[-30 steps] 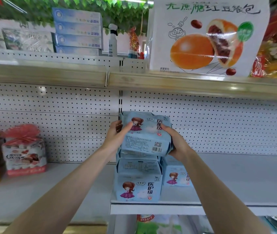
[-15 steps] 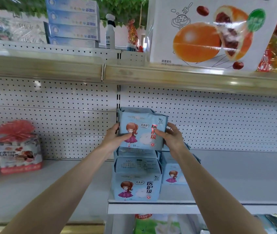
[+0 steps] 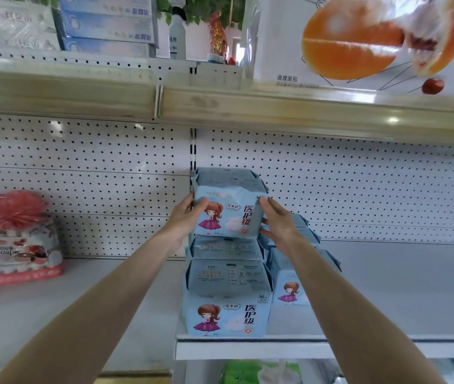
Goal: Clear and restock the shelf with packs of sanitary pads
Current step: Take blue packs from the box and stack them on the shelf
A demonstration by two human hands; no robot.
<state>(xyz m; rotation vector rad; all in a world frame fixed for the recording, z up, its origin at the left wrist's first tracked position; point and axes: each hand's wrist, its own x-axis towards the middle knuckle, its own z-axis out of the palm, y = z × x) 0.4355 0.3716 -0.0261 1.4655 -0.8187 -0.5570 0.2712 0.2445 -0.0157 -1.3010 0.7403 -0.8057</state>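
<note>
In the head view, the top pack of sanitary pads (image 3: 228, 214) is upright on a stack of two more packs, the middle pack (image 3: 226, 249) and the bottom pack (image 3: 226, 314), at the front of the white shelf (image 3: 386, 286). Its printed face looks toward the person and its long axis runs from left to right, so it lies directly between the two hands.

The left hand (image 3: 185, 217) grips the left end, with the thumb laid over the front face and the other fingers going around the side, where I cannot see them. The right hand (image 3: 277, 220) presses flat against the right end, the fingers almost straight and a little apart, not curled around the pack. Both hands are equally near.

Just beside the stack on the right is a lower pile of the same packs (image 3: 289, 289), touching it or nearly so. Behind is the pegboard wall (image 3: 345, 189).

My judgement is that the pack is almost placed. The next move needs only to square it over the middle pack and let go, and the high stack could tip forward if it is pushed unevenly.

Far left on the same level stands a box of chocolates (image 3: 18, 245).
</note>
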